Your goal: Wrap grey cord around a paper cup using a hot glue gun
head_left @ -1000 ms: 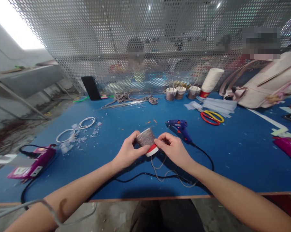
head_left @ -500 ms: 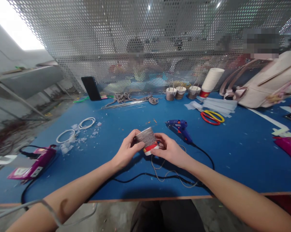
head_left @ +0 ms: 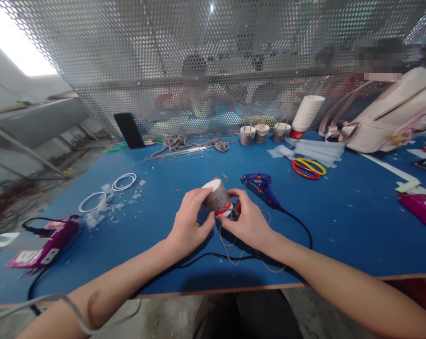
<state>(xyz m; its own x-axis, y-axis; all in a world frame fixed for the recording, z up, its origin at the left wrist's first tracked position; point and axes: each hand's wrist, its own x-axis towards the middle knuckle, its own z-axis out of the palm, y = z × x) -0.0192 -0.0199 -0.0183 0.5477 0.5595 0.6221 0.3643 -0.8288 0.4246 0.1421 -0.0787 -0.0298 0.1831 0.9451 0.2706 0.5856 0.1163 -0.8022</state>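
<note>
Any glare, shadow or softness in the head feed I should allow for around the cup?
Head view: a bright patch at upper left is blown out white; head view: a dark shadow lies on the blue table along its near edge; head view: the individual cord strands around the cup look soft and hard to separate.

On the flat blue table, with the twine-wrapped paper cup [head_left: 218, 197] as centre, the blue plastic glue gun [head_left: 264, 185] lies between two and three o'clock, before the red-and-yellow-handled scissors [head_left: 310, 170]; three grey-sided paper cups [head_left: 261, 136] stand at one, tangled grey cord [head_left: 178, 142] at eleven, the rectangular black phone [head_left: 129, 130] at ten.
</note>
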